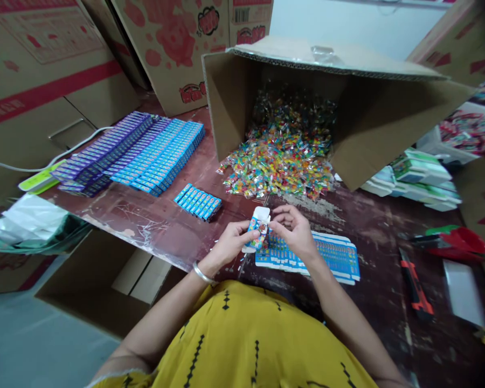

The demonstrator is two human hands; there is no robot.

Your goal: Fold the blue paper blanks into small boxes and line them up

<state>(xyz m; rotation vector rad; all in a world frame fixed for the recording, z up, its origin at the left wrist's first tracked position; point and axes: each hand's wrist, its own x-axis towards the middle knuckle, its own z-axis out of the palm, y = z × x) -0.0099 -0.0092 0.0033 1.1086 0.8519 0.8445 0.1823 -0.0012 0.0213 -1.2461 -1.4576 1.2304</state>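
My left hand grips a small blue printed carton between thumb and fingers, close in front of my body. White flaps stand up at the carton's top end. On its right side, the bent fingers and thumb of my right hand meet the carton's edge by the flaps; the exact contact is partly hidden. Beneath both hands lies a fanned stack of flat blue cartons. Left of them, a short row of filled-out blue boxes sits on the dark red table.
A big cardboard box lies on its side, spilling wrapped colourful candies. Stacked blue boxes and purple boxes stand at left. A red-and-black cutter and a red-handled tool lie at right. Below the left edge is an open carton.
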